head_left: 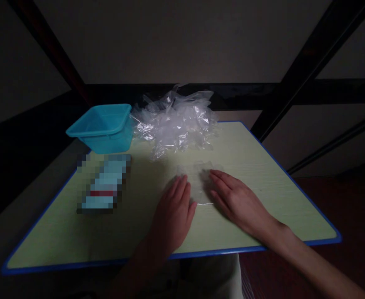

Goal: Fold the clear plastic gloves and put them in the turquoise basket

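Observation:
A thin clear plastic piece (pixel 201 187) lies flat on the table near its front middle. My left hand (pixel 174 209) rests palm down on its left edge, fingers stretched forward and slightly apart. On the right edge lies my right hand (pixel 240 201), also palm down with its fingers extended. Neither hand grips anything. Behind them, a loose heap of crumpled clear plastic (pixel 179 122) sits at the back of the table.
The pale table (pixel 282 211) has a blue rim. A blue plastic basket (pixel 112 139) stands at the back left, beside the heap. In front of it lies a pixelated flat object (pixel 107 182). A dark-framed wall rises behind the table.

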### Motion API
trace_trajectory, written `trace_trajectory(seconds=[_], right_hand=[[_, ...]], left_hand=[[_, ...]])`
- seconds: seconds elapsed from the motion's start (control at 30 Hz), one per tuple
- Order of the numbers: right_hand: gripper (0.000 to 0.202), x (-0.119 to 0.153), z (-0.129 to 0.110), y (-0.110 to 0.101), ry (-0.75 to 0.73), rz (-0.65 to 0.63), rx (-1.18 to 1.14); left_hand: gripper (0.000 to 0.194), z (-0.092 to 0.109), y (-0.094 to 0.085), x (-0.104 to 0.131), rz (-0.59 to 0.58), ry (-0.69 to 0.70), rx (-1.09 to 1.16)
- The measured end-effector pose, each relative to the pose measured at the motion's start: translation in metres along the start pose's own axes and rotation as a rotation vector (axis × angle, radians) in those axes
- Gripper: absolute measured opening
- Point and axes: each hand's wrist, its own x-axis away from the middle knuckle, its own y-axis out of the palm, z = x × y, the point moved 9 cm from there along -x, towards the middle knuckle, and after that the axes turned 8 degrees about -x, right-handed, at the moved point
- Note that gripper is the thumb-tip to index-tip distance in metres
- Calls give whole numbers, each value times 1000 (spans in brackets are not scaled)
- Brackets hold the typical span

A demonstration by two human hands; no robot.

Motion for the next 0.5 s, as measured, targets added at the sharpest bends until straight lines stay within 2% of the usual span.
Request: trace_trajectory(seconds=[0.13,0.23,0.37,0.5], right_hand=[[48,-14,5,24,5,-139,121],[55,-14,18,38,49,-208,152],[64,-8,31,45,107,-201,124],[69,-5,33,45,117,-180,118]], left_hand=[[44,5,11,-2,-46,-45,-17],[46,6,15,-1,-78,-50,-20],[47,6,14,0,-90,-43,-40],[48,7,16,0,-115,-34,-59]])
